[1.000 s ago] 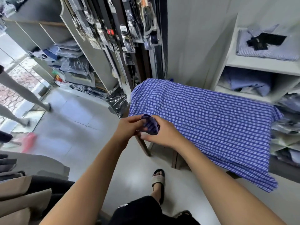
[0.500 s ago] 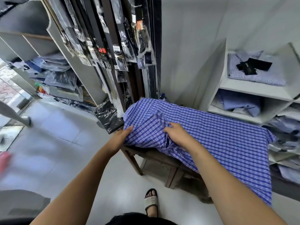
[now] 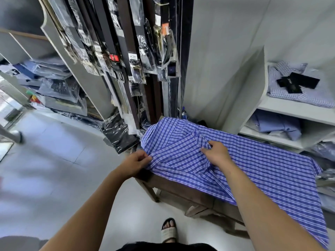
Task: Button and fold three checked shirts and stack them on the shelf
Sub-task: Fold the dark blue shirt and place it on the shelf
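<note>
A blue and white checked shirt (image 3: 253,169) lies spread over a wooden table (image 3: 181,189), its tail hanging off the right front edge. My left hand (image 3: 136,162) pinches the shirt's near left edge at the table corner. My right hand (image 3: 215,153) pinches a folded-over sleeve or flap of the same shirt near its middle. A folded checked shirt (image 3: 304,91) with black tags lies on the upper shelf (image 3: 290,105) at the right.
White shelving at the right holds a light blue folded shirt (image 3: 275,125) on the lower level. Hanging packaged belts (image 3: 137,57) stand behind the table. More bagged clothes (image 3: 54,87) fill shelves at the left. My sandalled foot (image 3: 168,230) is on the grey floor.
The hands, earlier close together on the sleeve end off the table edge, carried it onto the shirt and moved apart. The view tilted up.
</note>
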